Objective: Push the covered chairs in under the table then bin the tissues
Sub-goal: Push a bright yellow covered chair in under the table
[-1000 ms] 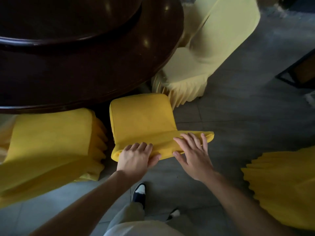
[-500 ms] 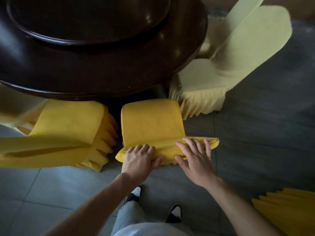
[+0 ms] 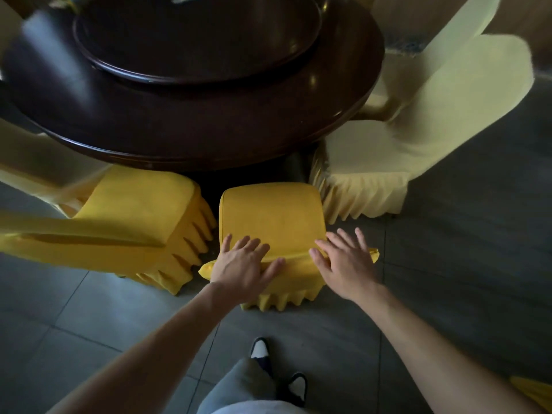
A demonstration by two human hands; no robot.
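Observation:
A chair in a bright yellow cover stands in front of me, its seat reaching to the edge of the dark round table. My left hand lies flat on the top of the chair's backrest, fingers spread. My right hand lies flat on the same top edge further right, fingers also apart. Neither hand wraps around the fabric. No tissues are in view.
A second yellow-covered chair stands to the left, partly under the table. A pale yellow covered chair stands at the right, turned outward. A raised round turntable sits on the table. Another yellow cover shows at bottom right. Grey tiled floor surrounds my feet.
The chair now sits closer to the table. Both hands have shifted from curling over the backrest top to lying flat with fingers spread. The camera has tilted up.

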